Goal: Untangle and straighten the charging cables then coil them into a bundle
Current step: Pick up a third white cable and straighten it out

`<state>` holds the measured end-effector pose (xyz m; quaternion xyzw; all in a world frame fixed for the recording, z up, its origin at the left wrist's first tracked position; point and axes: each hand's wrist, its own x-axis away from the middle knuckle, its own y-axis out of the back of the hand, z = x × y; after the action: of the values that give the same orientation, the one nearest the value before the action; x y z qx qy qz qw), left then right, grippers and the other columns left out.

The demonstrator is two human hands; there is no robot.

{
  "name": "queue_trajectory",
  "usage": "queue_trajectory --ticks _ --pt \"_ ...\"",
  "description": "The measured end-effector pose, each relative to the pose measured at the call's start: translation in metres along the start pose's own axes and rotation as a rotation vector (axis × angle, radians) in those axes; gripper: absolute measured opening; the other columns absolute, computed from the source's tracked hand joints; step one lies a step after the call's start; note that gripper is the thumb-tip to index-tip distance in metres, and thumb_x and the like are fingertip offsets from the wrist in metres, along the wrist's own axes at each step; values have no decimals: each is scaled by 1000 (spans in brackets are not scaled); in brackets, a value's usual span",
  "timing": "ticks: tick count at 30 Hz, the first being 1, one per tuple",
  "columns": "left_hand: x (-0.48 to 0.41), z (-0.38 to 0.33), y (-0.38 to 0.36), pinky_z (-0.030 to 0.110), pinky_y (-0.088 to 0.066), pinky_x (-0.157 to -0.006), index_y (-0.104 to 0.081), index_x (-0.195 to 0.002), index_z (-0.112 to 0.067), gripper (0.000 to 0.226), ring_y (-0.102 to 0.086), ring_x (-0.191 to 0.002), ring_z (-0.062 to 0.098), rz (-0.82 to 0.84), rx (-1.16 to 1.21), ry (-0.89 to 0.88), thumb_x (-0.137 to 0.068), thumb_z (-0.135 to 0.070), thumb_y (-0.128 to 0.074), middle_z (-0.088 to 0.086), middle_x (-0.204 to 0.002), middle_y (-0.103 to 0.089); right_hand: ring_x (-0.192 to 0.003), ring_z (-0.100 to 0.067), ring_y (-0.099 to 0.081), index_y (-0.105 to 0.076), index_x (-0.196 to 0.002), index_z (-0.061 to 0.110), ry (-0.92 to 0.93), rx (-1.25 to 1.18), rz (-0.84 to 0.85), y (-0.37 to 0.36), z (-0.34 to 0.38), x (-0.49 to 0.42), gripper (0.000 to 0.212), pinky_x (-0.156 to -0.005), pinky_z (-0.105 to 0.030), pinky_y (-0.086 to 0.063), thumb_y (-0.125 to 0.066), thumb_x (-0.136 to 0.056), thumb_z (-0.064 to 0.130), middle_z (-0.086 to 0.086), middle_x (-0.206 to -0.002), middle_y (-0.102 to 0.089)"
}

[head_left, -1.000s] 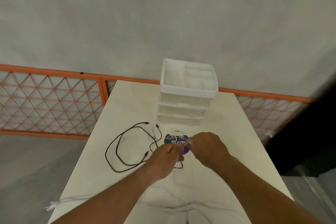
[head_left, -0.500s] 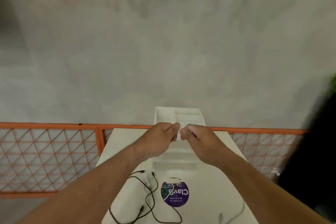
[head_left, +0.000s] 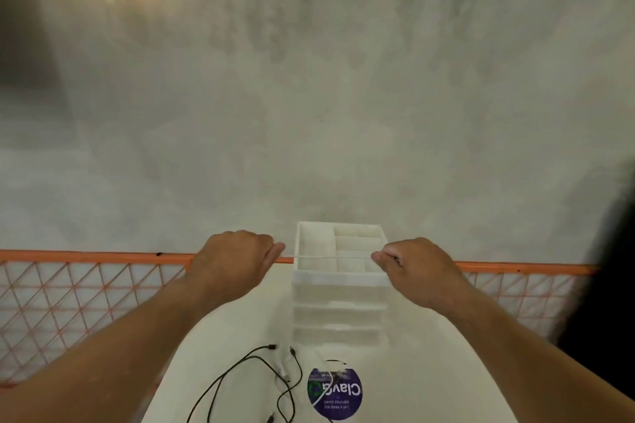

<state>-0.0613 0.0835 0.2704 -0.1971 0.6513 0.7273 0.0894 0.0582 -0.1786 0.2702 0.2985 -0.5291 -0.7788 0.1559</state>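
Observation:
A thin white cable is stretched taut and level between my two hands, raised in front of the white drawer unit. My left hand pinches its left end between thumb and fingers. My right hand pinches the right end. Below, on the cream table, a black cable lies in loose crossing loops, its plugs near the drawer unit's base. A short piece of another white cable lies across the purple sticker.
A white plastic drawer unit with an open compartmented top stands at the table's far edge. A round purple sticker is on the table. An orange lattice fence runs behind, with a grey wall beyond.
My hands rose from the table to the height of the drawer unit's top, then moved apart, pulling the white cable straight between them. The camera tilted upward.

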Motion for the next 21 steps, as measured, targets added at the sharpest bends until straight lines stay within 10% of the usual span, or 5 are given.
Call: queue_trajectory --ticks 11,15,21 --pt "19 30 -29 34 -42 -79 -48 -80 -27 43 -60 -85 20 8 112 140 -100 -50 -17 -8 -82 -53 -57 -18 -54 -45 -67 21 13 23 -107 16 3 2 43 -56 -34 -43 -31 -100 44 4 -58 -53" --pt "10 -27 -18 35 -46 -83 -53 -92 -26 48 -58 -91 19 -141 583 18 -99 -54 -15 -9 -91 -61 -66 -21 -58 -53 -84 18 105 -56 -107 21 42 -2 42 -66 -38 -49 -25 -102 43 1 -67 -59" --pt "-4 -107 0 26 -51 -80 -64 -88 -14 51 -63 -76 12 -30 1356 283 -102 -47 -27 -1 -80 -68 -61 -14 -54 -49 -78 18 126 -224 -143 15 68 -2 35 -63 -36 -46 -31 -103 35 6 -64 -56"
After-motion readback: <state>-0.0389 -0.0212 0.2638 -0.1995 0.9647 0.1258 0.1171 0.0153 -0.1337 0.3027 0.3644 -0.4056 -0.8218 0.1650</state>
